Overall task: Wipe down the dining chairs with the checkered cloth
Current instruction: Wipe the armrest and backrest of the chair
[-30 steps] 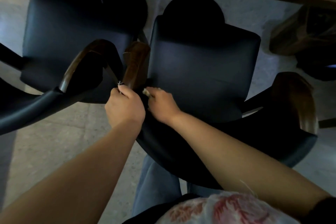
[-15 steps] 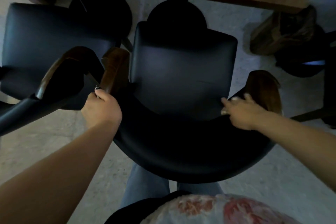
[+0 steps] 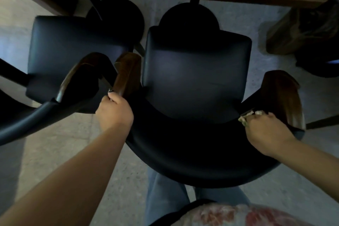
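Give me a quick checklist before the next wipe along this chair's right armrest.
1. Cloth in right hand: ok, bunched under the fingers.
2. Cloth on the chair's curved backrest beside the right wooden armrest: ok.
3. Left hand steadying the chair at the left wooden armrest: ok.
4. Right wooden armrest free of objects: ok.
5. Cloth clean enough: cannot tell, mostly hidden.
6. Gap to the neighbouring chair: not ok, armrests nearly touch.
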Tool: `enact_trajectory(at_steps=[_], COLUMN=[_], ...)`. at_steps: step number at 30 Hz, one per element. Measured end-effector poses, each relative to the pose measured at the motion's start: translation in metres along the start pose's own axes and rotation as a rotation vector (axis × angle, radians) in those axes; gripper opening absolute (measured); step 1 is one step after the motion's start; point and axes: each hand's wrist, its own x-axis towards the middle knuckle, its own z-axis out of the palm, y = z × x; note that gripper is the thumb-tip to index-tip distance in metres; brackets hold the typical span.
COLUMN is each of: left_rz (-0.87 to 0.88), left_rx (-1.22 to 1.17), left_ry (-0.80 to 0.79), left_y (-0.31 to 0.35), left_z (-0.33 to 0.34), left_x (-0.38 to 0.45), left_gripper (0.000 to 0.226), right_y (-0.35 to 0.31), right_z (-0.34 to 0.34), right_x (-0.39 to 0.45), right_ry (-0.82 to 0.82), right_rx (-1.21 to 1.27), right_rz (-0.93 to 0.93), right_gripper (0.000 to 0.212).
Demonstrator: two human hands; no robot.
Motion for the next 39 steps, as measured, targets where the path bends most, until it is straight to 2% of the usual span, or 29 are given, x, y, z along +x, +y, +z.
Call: enact_trajectory(at_steps=[3,8,15,17,20,22,24,26,35,39], left_rz=[0.006,0.004,0.017,0.025,0.035,0.041,0.046,0.049,0.122,0.153], left_rx=[0.015,0.008,-0.007,-0.018,-0.013,-0.003,-0.013,-0.035,-0.290,-0.571], left_ry=[0.009,0.027,0.039,0.045,0.032,0.021,0.011,0.000,-0.088,-0.167], left_y=[0.000,0.000,-0.004,-0.006,-0.006,-0.006,-0.006,-0.006,-0.013,-0.022], left_z=[0.000,0.002,0.004,0.004,0.004,0.004,0.003,0.002,0.003,0.004], left_x=[0.000,0.000,0.003,0.004,0.005,0.006,0.007,0.007,0.008,0.010], left_gripper=[0.054,0.054,0.053,0.053,0.053,0.053,0.052,0.052,0.043,0.048], right_y=[-0.033,-0.118,-0.181,-0.200,-0.226,-0.237,-0.245,-0.251,-0.257,-0.253], right_z=[-0.007,-0.009,-0.051,-0.064,-0.070,-0.067,-0.063,-0.063,-0.058,-0.056], right_x=[-0.009,0.000,0.017,0.019,0.006,-0.009,-0.018,-0.021,-0.014,-0.015], right_ry=[0.030,-0.118,-0.107,-0.060,0.130,0.288,0.436,0.508,0.580,0.602], right_rx=[0.138,0.512,0.843,0.949,1.036,1.042,0.936,0.831,0.778,0.807], right_rz=[0.026,0.047,0.127,0.120,0.086,0.080,0.077,0.089,0.095,0.055], right_gripper=[0.024,0.034,0.032,0.031,0.027,0.027,0.025,0.024,0.023,0.025])
